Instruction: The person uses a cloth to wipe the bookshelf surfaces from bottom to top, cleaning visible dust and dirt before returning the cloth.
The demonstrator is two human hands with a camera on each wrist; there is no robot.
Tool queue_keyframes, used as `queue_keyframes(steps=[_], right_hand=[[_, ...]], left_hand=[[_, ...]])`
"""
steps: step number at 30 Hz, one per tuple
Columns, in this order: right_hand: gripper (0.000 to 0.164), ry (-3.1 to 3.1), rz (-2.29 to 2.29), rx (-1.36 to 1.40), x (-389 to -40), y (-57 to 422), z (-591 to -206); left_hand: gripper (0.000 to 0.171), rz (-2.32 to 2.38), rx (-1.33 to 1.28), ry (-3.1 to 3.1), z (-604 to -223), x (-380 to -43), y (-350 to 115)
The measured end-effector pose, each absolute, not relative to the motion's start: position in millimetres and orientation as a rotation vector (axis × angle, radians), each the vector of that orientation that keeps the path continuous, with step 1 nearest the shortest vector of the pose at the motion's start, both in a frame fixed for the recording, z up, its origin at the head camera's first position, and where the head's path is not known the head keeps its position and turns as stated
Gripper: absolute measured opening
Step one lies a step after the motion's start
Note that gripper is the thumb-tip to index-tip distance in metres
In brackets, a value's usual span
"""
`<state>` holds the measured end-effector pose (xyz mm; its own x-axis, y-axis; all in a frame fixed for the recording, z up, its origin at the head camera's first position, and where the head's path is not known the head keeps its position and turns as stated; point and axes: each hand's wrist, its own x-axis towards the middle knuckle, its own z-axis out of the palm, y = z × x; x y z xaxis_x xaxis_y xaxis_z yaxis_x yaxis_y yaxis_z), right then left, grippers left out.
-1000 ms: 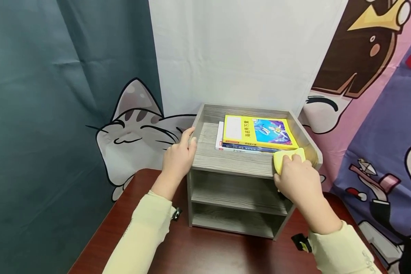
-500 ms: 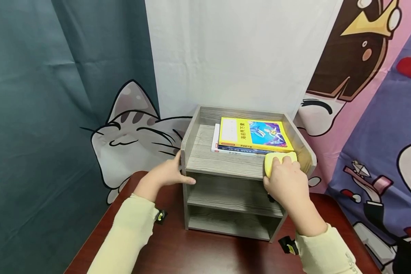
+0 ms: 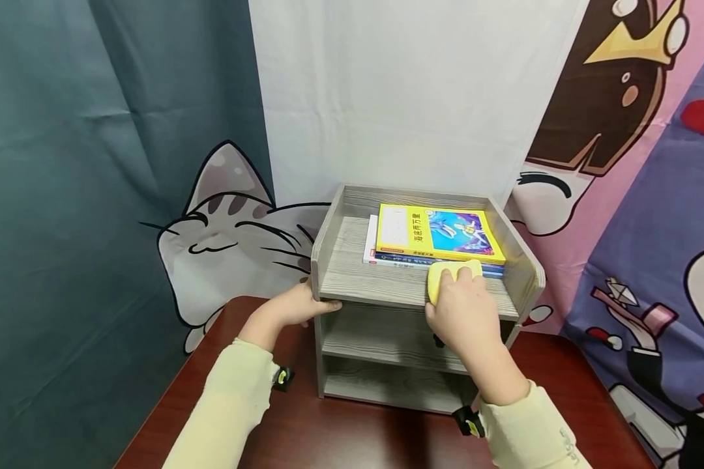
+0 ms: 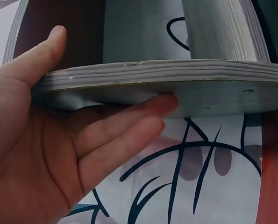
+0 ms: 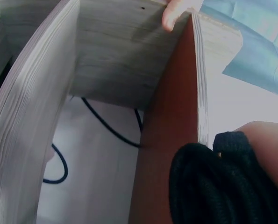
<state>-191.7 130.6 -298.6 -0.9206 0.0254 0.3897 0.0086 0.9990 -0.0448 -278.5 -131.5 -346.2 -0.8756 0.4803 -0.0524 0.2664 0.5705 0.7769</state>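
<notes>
Grey wooden shelf unit (image 3: 352, 277): three open levels, standing on a dark red-brown table (image 3: 352, 436), near its far edge. Raised walls on the left, right and far sides of the top level.

Yellow sponge (image 3: 450, 275): on the top level, near the front edge, right of centre, touching the near edge of the book stack. Mostly covered by the hand on it.

Right hand (image 3: 462, 312): laid over the sponge from the near side, fingers curled down onto it, pressing it to the shelf top. Wrist and pale yellow sleeve (image 3: 530, 430) reaching back to the near right.

Left hand (image 3: 290, 305): at the front left corner of the shelf unit, just under the top board. Gripping the side panel (image 4: 176, 86) by its front edge, thumb (image 4: 40, 51) on one face, fingers (image 4: 129, 119) laid fairly straight along the other. Pale yellow sleeve behind it.

Book stack (image 3: 434, 238): lying flat on the far right part of the top level. Yellow book with a blue picture on top, thinner white and blue ones beneath, edges showing at the left and near sides.

Backdrop: printed cloth with a grey cartoon cat (image 3: 229, 228) at the left, plain white sheet (image 3: 405, 91) at the centre, pink and purple cartoon figures at the right.
</notes>
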Motion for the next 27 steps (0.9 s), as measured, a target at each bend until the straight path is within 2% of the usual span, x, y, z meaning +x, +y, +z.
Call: queue_keyframes(steps=[9,18,27], right_hand=[[0.058,-2.697,0.061,0.034,-199,105,-301],[0.056,-2.676,0.065,0.056,-204,82,-303],[0.053,-2.679,0.081,0.096,-209,64,-302]], left_hand=[[0.078,1.172,0.678,2.564,-346,-280,-132],[0.062,1.130,0.710,2.663,-352,-280,-130],[0.062,1.155,0.709,2.665,-350,-278,-130]])
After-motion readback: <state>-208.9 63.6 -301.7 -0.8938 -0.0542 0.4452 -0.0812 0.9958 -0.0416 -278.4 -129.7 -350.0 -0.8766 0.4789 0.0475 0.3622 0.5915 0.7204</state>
